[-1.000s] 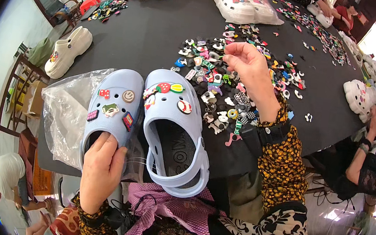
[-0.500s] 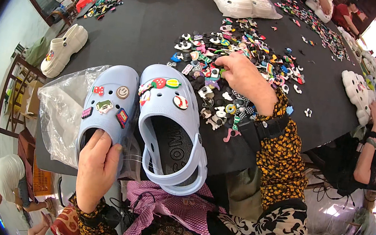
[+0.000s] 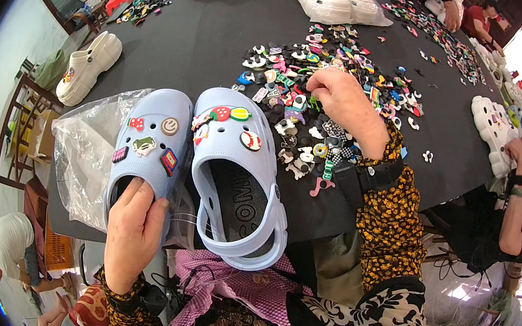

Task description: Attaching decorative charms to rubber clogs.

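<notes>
Two light-blue clogs stand side by side on the black table. My left hand (image 3: 132,235) grips the left clog (image 3: 149,108), fingers inside its opening and thumb along its outer side. That clog carries several shoe charms, among them a brown smiley and a red bow. The right clog (image 3: 232,137), with strawberry, lemon and baseball charms, is touched by neither hand. My right hand (image 3: 348,105) reaches over a heap of loose shoe charms (image 3: 283,78), its thumb and fingers drawn together near a bit of green. What lies between its fingertips, if anything, cannot be made out.
Clear plastic bag (image 3: 77,168) lies under and beside the left clog. A white clog (image 3: 88,69) stands at the table's left edge. Bagged white clogs (image 3: 337,1) sit at the far side. More charms (image 3: 440,35) spread far right, where other people handle a white clog (image 3: 494,135).
My right hand has moved slightly to the right over the charm heap, its fingers drawn closer together. My left hand and the blue clogs have barely moved.
</notes>
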A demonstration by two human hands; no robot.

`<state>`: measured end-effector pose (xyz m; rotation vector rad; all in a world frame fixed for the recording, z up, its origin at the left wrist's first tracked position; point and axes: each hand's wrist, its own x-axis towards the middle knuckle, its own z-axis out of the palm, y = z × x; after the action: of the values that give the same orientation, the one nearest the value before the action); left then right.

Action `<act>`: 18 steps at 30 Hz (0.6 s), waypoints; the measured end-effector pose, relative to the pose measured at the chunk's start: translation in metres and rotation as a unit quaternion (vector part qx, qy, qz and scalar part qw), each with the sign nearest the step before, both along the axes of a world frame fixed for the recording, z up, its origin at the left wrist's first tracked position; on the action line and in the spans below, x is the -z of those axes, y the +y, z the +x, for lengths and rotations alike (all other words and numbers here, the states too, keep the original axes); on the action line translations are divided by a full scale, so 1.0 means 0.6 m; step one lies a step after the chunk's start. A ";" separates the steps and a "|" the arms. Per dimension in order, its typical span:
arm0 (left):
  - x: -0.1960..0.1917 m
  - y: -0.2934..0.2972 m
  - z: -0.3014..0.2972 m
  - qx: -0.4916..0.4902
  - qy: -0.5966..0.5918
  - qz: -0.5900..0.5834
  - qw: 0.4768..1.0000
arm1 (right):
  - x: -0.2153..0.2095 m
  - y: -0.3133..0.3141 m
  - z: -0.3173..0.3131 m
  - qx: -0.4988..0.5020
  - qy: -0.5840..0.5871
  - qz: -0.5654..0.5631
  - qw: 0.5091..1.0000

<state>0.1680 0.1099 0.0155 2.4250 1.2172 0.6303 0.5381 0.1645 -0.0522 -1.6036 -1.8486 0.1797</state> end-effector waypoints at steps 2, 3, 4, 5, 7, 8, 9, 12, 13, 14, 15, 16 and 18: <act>0.000 0.000 0.002 0.000 -0.007 0.005 1.000 | 0.003 0.001 -0.003 -0.016 -0.001 0.012 1.000; 0.000 0.001 0.002 0.001 -0.007 0.005 1.000 | 0.003 0.001 -0.006 -0.034 -0.002 0.024 0.999; 0.001 0.001 0.001 0.001 -0.006 0.004 1.000 | 0.002 0.002 -0.010 -0.034 -0.002 0.023 0.999; 0.002 0.001 0.000 0.001 -0.004 0.004 1.000 | -0.001 0.002 -0.014 -0.042 -0.004 0.011 0.999; 0.000 0.000 0.001 -0.002 -0.002 0.001 1.000 | 0.000 0.000 -0.018 -0.051 -0.006 -0.001 0.999; -0.001 -0.001 0.001 -0.005 -0.001 -0.001 1.000 | 0.004 -0.001 -0.019 -0.052 -0.027 0.008 0.998; -0.001 -0.002 0.001 -0.005 -0.001 -0.001 1.000 | 0.005 -0.003 -0.020 -0.054 -0.048 0.018 0.997; 0.000 -0.002 -0.001 -0.005 0.003 0.001 1.000 | 0.006 -0.005 -0.019 -0.052 -0.088 -0.017 0.995; 0.000 -0.003 -0.002 -0.010 0.013 -0.004 1.000 | 0.006 -0.005 -0.021 -0.053 -0.088 -0.016 0.995; 0.000 -0.003 -0.003 -0.015 0.022 -0.009 1.000 | 0.007 -0.004 -0.023 -0.046 -0.080 -0.016 0.996; 0.001 -0.003 -0.004 -0.016 0.022 -0.009 1.000 | 0.008 -0.002 -0.025 -0.038 -0.072 -0.016 0.997; 0.000 -0.003 -0.002 -0.015 0.019 -0.009 1.000 | 0.009 -0.002 -0.022 -0.036 -0.074 -0.016 0.996; -0.002 -0.003 0.004 -0.011 0.013 -0.009 1.000 | 0.016 0.002 -0.014 -0.019 -0.075 0.090 0.993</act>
<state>0.1703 0.1082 0.0168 2.4150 1.2573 0.5926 0.5297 0.1659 -0.0617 -1.4928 -1.9496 -0.0913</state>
